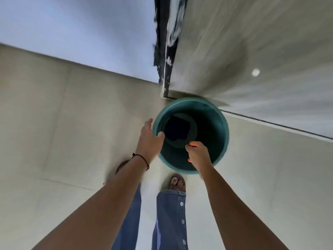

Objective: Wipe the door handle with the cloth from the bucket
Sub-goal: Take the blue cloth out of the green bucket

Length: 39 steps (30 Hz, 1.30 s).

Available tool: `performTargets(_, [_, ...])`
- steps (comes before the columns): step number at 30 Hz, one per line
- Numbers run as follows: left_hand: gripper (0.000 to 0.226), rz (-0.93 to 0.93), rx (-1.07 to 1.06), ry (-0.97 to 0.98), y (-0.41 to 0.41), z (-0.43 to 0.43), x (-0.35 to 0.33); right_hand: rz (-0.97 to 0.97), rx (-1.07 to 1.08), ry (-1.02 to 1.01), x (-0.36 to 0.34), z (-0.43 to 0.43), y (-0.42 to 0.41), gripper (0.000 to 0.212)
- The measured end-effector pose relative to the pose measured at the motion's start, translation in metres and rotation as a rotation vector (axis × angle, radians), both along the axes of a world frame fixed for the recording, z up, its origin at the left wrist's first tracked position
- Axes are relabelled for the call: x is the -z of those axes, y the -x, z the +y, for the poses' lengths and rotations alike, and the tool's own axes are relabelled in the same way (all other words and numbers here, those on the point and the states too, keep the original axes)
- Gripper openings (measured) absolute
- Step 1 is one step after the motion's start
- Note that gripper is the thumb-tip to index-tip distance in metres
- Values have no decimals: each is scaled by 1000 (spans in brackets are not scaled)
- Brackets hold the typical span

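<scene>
A teal bucket stands on the pale tiled floor just in front of my feet. A dark, square folded cloth lies flat at its bottom. My left hand straddles the bucket's left rim, with the thumb inside and the fingers outside. My right hand hangs over the near inside of the bucket, above the cloth and apart from it; its fingers are curled together and nothing shows in them. No door handle is in view.
A grey door panel rises at the right, close behind the bucket, and its dark edge runs up the middle. A pale wall fills the upper left. My sandalled feet and blue jeans are below the bucket.
</scene>
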State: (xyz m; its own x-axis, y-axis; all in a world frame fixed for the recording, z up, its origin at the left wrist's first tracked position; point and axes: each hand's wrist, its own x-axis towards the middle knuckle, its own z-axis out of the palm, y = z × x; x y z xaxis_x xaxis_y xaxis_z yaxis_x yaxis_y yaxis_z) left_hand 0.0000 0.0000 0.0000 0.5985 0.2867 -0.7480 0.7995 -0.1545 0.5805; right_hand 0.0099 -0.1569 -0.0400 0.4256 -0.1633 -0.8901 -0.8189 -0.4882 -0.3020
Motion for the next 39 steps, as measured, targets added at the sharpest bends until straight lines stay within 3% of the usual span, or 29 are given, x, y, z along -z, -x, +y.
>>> performTargets(2, [48,-64,-47,-30,7,-7,29,-12,55,-13,33,2,-2,24])
performTargets(5, [43,-103,-103,-68,16,-16,71,73,321,-93,92,4,-8,22])
performTargets(7, [34,-146,-116,-118,19,-15,91,152,470,-125,127,7,-10,35])
performTargets(13, [26,-294,-194,-89,23,-13,109,229,783,-268,199,39,-24,43])
performTargets(17, [28,-354,-227,-84,23,-13,113,329,810,-280,225,49,-18,63])
performTargets(19, [28,-348,-225,-79,23,-13,113,321,796,-263,216,48,-18,54])
performTargets(21, [26,-301,-213,-70,24,-12,112,211,767,-237,189,48,-20,31])
performTargets(24, [41,-160,-232,-18,26,-13,93,112,648,-127,122,36,-13,18])
performTargets(28, [62,-75,-268,-98,28,-15,16,49,492,-109,8,16,12,17])
performTargets(31, [66,-45,-340,49,30,-9,-63,16,454,-229,-96,12,21,10])
performTargets(35, [38,-35,-447,470,44,15,-187,-101,280,-367,-249,20,37,14])
performTargets(37, [14,-140,-503,578,52,29,-247,-135,237,-422,-316,28,46,11])
performTargets(39, [6,-263,-529,591,64,43,-311,-169,195,-470,-380,38,56,12])
